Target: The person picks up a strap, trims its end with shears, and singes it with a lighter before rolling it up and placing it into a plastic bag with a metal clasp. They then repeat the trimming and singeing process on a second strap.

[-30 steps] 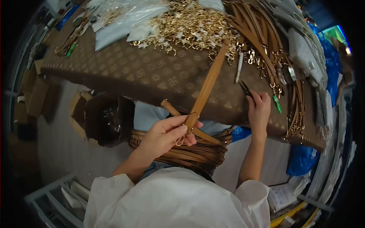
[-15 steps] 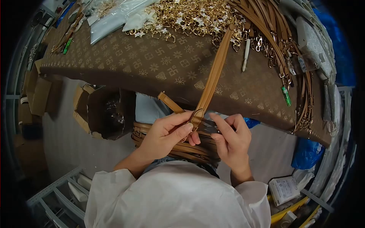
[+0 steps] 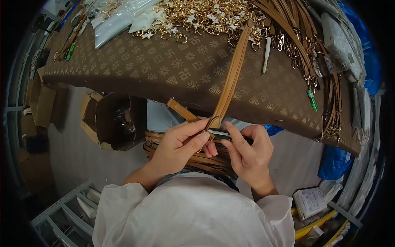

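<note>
My left hand point(image 3: 179, 144) is closed on the near end of a tan leather strap point(image 3: 233, 74), thumb and fingers pinching it beside a small gold metal ring point(image 3: 211, 136). From there the strap runs up over the table edge to the gold hardware. A shorter strap end point(image 3: 181, 109) sticks out to the left behind this hand. In my right hand point(image 3: 252, 153) is a small pair of thread snips point(image 3: 220, 132), its shiny blades lying right at the strap end and its handle mostly hidden by the fingers. More tan straps point(image 3: 205, 162) lie across my lap beneath both hands.
Gold clasps and star charms point(image 3: 205, 18) are heaped on the patterned brown tablecloth point(image 3: 164, 61). Hanging straps point(image 3: 302, 49) with clips, a white pen point(image 3: 267, 55) and a green lighter-like object point(image 3: 311, 100) lie right. A cardboard box point(image 3: 88, 119) stands on the floor at left.
My right hand has shifted slightly, and the snips' blades, spread apart before, now look closer together at the strap end. The left hand keeps its hold. The view has shifted a little.
</note>
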A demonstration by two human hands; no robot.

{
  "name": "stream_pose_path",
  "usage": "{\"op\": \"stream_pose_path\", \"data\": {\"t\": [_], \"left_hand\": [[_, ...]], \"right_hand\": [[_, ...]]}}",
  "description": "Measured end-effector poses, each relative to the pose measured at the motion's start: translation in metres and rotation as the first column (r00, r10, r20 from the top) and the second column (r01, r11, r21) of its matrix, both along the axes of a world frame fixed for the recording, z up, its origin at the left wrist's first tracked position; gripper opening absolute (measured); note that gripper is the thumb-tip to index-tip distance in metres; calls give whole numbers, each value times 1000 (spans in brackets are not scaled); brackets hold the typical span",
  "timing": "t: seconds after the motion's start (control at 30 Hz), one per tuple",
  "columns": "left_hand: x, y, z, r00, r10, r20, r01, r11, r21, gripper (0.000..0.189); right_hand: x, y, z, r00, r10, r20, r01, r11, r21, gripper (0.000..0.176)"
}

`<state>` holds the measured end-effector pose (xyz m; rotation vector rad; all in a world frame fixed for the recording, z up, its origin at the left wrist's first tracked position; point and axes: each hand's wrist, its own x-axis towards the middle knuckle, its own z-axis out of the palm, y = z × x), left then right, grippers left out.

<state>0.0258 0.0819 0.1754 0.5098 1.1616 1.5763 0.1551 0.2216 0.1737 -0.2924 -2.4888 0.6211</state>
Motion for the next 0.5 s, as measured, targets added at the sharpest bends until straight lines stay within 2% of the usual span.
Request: {"op": "stream_pose_path", "data": {"t": [0.23, 0.3, 0.5], "left_hand": [[1, 0, -1, 1000, 6, 10, -6, 1000, -16, 34], [2, -1, -3, 997, 13, -70, -13, 1000, -3, 34], [1, -1, 2, 996, 8, -90, -10, 1000, -15, 34]], "right_hand": [[0, 2, -2, 1000, 14, -1, -14, 1000, -1, 40], [0, 2, -2, 1000, 12, -3, -12, 1000, 0, 40], [-1, -3, -2, 1000, -10, -5, 10, 1000, 7, 40]]}}
